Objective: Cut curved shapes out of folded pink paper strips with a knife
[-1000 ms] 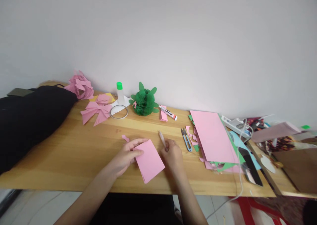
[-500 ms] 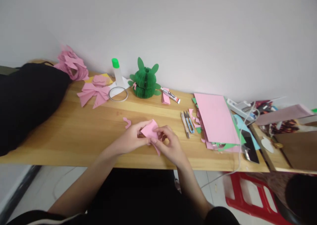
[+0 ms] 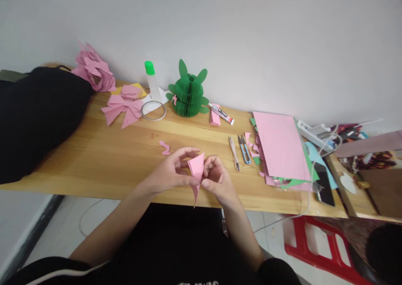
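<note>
A folded piece of pink paper [image 3: 196, 166] is held above the front part of the wooden table, a pointed strip of it hanging down. My left hand [image 3: 171, 172] pinches it between thumb and fingers from the left. My right hand [image 3: 217, 178] is curled at the paper's right edge, thumb and fingertips against it. Just behind my left hand lies a small wavy pink scrap [image 3: 164, 148]. Farther back stands a green honeycomb paper piece [image 3: 188, 96] with leaf shapes and a small pink bit on its side.
Left of centre are a green-capped glue bottle [image 3: 152, 80], a ring [image 3: 153, 110] and a pink paper bow [image 3: 122, 108]. To the right lie a glue tube [image 3: 222, 114], a pen [image 3: 234, 153], blue thread snips [image 3: 244, 150], pink sheets [image 3: 282, 147] and a phone [image 3: 324, 186]. A black bag [image 3: 40, 121] covers the left end.
The pink paper has been turned to a narrower, more upright angle between my hands. My right-hand fingers have shifted to its right edge. The whole view has tilted slightly.
</note>
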Available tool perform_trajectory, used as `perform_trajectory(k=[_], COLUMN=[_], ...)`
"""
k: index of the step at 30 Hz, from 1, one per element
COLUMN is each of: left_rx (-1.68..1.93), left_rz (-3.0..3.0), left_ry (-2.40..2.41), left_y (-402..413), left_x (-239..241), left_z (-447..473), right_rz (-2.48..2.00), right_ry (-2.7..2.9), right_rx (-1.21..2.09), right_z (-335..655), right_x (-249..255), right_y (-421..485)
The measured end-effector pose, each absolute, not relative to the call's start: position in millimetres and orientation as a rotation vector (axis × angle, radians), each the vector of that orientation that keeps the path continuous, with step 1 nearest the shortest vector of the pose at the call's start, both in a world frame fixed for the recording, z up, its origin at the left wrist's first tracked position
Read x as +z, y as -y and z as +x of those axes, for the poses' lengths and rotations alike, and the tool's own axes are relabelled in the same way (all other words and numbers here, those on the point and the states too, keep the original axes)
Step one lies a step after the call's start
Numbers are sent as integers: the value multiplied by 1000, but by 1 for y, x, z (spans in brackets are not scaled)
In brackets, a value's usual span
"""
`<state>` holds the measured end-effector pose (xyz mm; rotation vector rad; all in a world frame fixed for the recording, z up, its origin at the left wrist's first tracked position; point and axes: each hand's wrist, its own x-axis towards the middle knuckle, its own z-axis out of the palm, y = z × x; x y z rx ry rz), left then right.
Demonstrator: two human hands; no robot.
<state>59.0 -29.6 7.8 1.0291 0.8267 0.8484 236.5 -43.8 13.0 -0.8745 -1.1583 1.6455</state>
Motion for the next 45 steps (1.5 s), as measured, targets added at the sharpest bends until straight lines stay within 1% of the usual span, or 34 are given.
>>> perform_trajectory(k=[5,16,22,25,27,32,34,38,41,45], left_rx=[811,880,871,824,783,704,639,355,172,39], left_rz=[1027,1142,1253,1339,1427,1803,2004,2338,2483,2615], left_ry=[-803,-972,-1047,-1108,-1183,-1500,-1549,-1450,-1411,-1380], left_y=[30,24,21,19,14,-4,-8,-9,-12,-20], left_x=[9,13,13,12,8,-4,-5,-4,-5,-9], left_z=[63,68,74,65,55,45,52,72,84,91], right_rz=[-871,-951,-1134,-1322,-1455,-1626,-1691,-1813,-1893,-1936], right_ry=[1122,1080,1174,1142,1135,1174,1213,1297,1355,1422], right_rx=[1714,1766,1653,1590,1488,1334,1275,1181,1097,1018], right_z=[235,246,239,249,263,287,289,288,289,289], right_x=[15,11,20,22,18,-5,-12,-15,-12,-11], right_y=[45,39,40,35,26,-3,-10,-16,-22,-33])
